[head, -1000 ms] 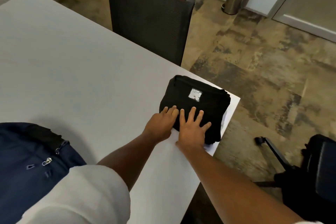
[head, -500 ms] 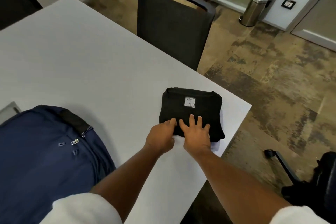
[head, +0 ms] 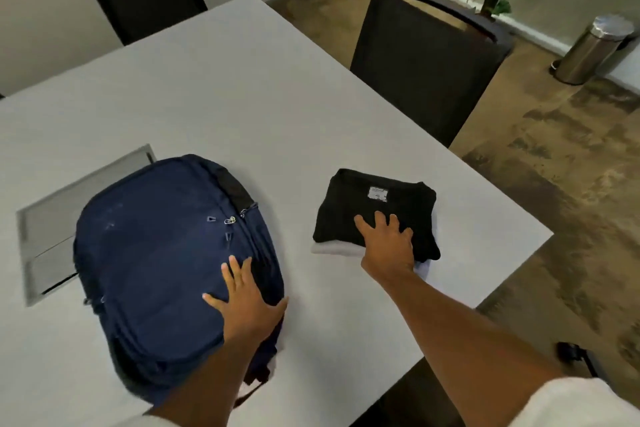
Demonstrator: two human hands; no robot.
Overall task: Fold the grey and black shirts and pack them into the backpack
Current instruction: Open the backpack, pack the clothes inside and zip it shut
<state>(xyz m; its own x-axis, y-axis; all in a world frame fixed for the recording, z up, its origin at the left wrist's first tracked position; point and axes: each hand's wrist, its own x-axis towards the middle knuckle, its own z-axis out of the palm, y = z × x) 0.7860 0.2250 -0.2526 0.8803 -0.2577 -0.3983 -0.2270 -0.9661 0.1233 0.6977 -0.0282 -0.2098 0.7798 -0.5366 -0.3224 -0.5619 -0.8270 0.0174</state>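
The left hand (head: 247, 302) lies flat, fingers spread, on the zipped navy fabric backpack (head: 166, 260) on the white table (head: 242, 107). The right hand (head: 388, 243) presses, fingers splayed, on the folded black shirt (head: 377, 208), stacked over the folded grey shirt (head: 332, 248) near the table's right edge.

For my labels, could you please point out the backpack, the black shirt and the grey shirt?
backpack (head: 156, 253): head view, front panel.
black shirt (head: 349, 215): head view, folded top.
grey shirt (head: 334, 248): head view, edge under the black.
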